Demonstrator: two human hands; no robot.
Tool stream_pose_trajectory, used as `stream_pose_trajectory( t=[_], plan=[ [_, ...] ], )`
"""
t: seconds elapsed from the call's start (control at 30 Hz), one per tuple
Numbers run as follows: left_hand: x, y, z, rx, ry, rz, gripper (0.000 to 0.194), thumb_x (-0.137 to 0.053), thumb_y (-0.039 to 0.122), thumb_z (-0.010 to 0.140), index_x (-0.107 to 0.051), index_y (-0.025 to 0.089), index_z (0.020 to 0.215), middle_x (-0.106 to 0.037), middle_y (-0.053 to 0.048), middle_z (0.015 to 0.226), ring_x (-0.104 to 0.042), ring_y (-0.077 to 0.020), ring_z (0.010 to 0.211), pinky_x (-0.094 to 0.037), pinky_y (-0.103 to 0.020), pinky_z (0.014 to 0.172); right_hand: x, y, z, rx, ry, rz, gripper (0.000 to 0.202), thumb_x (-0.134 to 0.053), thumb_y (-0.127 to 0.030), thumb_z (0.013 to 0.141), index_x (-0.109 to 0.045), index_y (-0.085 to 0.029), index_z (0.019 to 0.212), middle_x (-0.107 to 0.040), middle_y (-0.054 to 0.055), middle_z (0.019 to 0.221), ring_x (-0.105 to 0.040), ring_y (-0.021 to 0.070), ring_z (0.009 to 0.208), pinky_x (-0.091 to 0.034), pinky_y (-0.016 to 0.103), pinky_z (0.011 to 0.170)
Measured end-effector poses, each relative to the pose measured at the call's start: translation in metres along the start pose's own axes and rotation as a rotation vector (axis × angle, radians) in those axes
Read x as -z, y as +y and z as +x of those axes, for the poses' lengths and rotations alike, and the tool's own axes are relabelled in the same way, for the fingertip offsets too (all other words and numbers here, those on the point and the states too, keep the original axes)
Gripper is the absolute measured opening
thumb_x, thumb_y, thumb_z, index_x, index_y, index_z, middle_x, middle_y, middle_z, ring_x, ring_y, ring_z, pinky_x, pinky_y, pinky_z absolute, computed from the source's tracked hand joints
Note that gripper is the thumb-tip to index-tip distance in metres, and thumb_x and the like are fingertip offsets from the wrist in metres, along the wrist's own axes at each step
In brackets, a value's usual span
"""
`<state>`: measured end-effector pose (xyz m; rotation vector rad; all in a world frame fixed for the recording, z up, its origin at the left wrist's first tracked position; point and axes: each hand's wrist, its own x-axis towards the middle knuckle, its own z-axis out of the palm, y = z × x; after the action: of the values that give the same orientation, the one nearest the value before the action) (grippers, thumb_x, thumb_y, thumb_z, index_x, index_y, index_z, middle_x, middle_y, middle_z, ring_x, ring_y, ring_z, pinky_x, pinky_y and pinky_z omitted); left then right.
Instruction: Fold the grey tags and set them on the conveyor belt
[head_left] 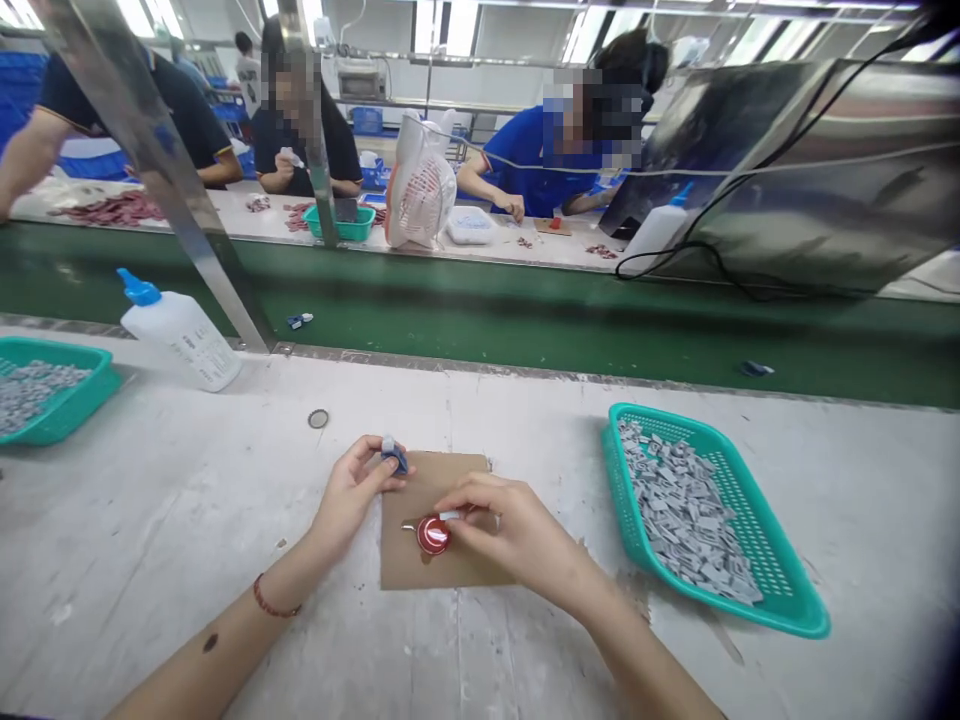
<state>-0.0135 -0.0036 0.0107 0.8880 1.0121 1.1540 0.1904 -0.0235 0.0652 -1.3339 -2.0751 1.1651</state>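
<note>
Grey-topped blue piece (394, 455) in pinch of left hand (356, 485), pale strip (450, 515) in pinch of right hand (514, 522)

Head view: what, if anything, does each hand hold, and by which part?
Left hand: a pale-topped blue piece, by its blue part. Right hand: a pale piece, by its right end.

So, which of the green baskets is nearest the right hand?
The right basket, holding grey pieces, just right of the right hand. The left basket, at the picture's edge, and the far basket, in the background, both sit farther away.
</note>
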Motion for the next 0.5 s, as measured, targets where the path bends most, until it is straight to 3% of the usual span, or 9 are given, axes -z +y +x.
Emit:
stream_pose_trajectory(
  t=[0.13,0.5],
  plan=[
    [0.0022,-0.0059,0.0013,-0.066,-0.007,0.040,0.023,-0.071,0.033,0.078,-0.059,0.018,0.091,-0.065,-0.003,0.099,-0.065,-0.0132,0.080,-0.051,-0.023,0.067,-0.0033,-0.0033,0.0000,0.042,-0.023,-0.042,0.022,-0.057,-0.013,0.087,-0.074,-0.025,0.091,-0.067,0.001,0.091,-0.063,0.0120,0.078,-0.049,0.024,0.070],
    [0.0036,-0.0116,0.0011,-0.118,-0.042,0.058,0.022,-0.069,0.032,0.079,-0.061,0.017,0.093,-0.070,-0.004,0.089,-0.063,-0.0138,0.082,-0.050,-0.024,0.074,-0.0076,-0.0043,-0.0032,0.055,-0.091,-0.109,0.022,-0.055,-0.015,0.091,-0.074,-0.025,0.093,-0.065,0.002,0.091,-0.064,0.0122,0.084,-0.049,0.024,0.076]
  ],
)
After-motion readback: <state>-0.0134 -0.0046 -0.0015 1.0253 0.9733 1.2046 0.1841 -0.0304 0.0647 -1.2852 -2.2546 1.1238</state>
